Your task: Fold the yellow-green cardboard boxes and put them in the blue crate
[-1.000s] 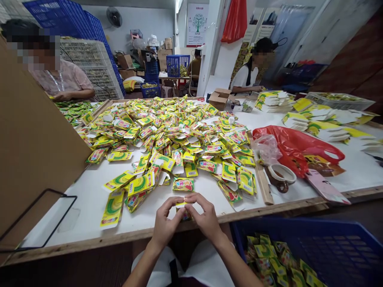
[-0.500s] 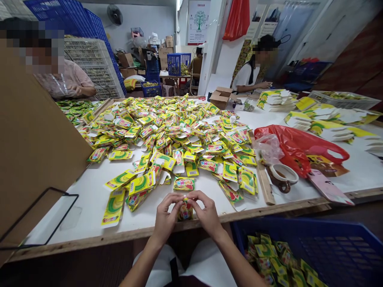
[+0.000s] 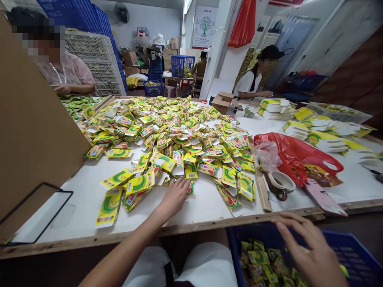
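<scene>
The left hand [image 3: 177, 194] lies palm down over a small printed carton [image 3: 190, 187], fingers slightly bent; whether they grip it, I cannot tell. The right hand [image 3: 309, 245], its fingers loosely extended and released, is above the blue plastic basket [image 3: 357, 255]. Beyond, many cartons are heaped [image 3: 167, 129]; a wooden strip [image 3: 263, 191] separates them from a mug [image 3: 273, 184] and a red plastic bag [image 3: 287, 149].
</scene>
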A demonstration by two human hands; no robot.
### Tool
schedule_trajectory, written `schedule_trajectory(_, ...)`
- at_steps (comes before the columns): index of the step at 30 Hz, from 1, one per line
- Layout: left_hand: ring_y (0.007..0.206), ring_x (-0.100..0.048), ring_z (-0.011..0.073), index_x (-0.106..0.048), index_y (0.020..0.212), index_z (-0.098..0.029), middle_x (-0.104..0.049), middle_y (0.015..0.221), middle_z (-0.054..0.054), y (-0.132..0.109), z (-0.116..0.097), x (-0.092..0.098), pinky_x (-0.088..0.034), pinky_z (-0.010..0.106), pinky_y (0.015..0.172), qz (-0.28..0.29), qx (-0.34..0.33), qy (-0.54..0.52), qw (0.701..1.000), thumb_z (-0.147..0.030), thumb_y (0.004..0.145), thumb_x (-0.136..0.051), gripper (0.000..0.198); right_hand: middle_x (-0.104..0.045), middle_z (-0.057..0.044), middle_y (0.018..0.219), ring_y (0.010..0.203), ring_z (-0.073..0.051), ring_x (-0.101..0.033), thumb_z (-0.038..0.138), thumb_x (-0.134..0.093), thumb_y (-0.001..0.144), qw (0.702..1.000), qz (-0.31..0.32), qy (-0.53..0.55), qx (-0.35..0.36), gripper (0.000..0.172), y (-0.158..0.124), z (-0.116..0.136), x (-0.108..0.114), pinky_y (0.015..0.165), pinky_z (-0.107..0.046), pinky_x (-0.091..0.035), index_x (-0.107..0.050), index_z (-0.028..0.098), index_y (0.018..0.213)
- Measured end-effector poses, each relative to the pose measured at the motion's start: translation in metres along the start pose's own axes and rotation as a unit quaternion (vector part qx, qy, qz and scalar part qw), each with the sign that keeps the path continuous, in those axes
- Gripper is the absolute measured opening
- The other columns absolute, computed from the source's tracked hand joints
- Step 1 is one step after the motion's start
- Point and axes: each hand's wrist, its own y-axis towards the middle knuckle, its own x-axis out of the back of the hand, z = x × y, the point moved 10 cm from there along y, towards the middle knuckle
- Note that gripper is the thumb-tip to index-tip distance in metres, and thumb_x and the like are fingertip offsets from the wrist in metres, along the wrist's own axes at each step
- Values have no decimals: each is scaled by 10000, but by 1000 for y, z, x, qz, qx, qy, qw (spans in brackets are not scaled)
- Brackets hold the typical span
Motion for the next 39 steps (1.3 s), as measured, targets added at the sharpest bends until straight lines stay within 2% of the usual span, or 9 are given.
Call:
schedule_trajectory(2,1148,-489,298,-473,1221,-211,-557,1171,137,0,-5,-10,-337,499,988,18,9,-3,1000,-54,724,-501,522,-657,-82,956,930,-270,-606,476,-546,792,998,34,53,-28,269,-9,6,-27,867,-398,-462,-666,236,819)
schedule_trajectory(5,1019,-532,283,-460,1156,-200,-536,1066,117,-14,-9,-12,-438,422,877,6,55,-74,996,-139,678,-597,501,-679,-81,911,883,-246,-637,429,-532,832,979,93,170,-70,245,-26,36,-98,789,-343,-512,-641,213,871)
schedule_trajectory(8,961,-539,239,-387,1155,-222,-489,1051,80,-35,-5,0,-468,371,832,-60,105,-171,978,-247,677,-660,551,-653,-95,1011,900,-227,-643,384,-541,846,941,141,294,-94,246,-35,73,-163,762,-322,-528,-563,203,1011)
schedule_trajectory(11,919,-544,202,-396,1104,-241,-465,1033,53,-51,4,11,-472,348,828,-125,130,-237,955,-299,697,-679,499,-637,-70,957,831,-189,-644,334,-552,851,907,158,381,-90,272,-31,101,-197,739,-305,-523,-477,206,1079)
schedule_trajectory(14,909,-566,178,-422,1091,-245,-486,1027,50,-61,14,16,-478,328,831,-158,139,-315,926,-296,765,-632,391,-617,-9,796,747,-162,-627,300,-549,856,887,141,432,-79,271,-21,112,-208,716,-287,-504,-426,216,1083)
schedule_trajectory(21,934,-618,167,-382,1234,-278,-505,1107,48,-71,18,8,-515,303,797,-129,142,-462,866,-256,842,-544,425,-622,-48,941,888,-178,-610,284,-583,828,871,144,466,-63,208,-11,108,-226,797,-296,-483,-509,211,1008)
schedule_trajectory(27,771,-654,157,-496,1167,-236,-579,975,29,-66,23,6,-532,281,697,-68,155,-439,882,-274,818,-574,359,-633,-30,784,769,-173,-588,279,-514,871,897,198,394,-5,161,-5,119,-228,718,-271,-464,-630,183,813)
schedule_trajectory(34,1033,-593,220,-620,949,-184,-642,1034,82,-67,29,35,-469,364,916,-185,112,-380,899,-254,829,-567,149,-656,-36,904,849,-167,-616,220,-529,861,885,172,432,-9,211,-1,131,-227,782,-281,-476,-582,210,1065)
schedule_trajectory(39,917,-609,194,-640,878,-168,-650,921,71,-65,19,34,-481,313,837,-170,112,-369,907,-259,833,-570,123,-682,-61,901,878,-194,-626,247,-576,838,889,207,406,38,124,-4,146,-218,780,-297,-487,-686,191,854)
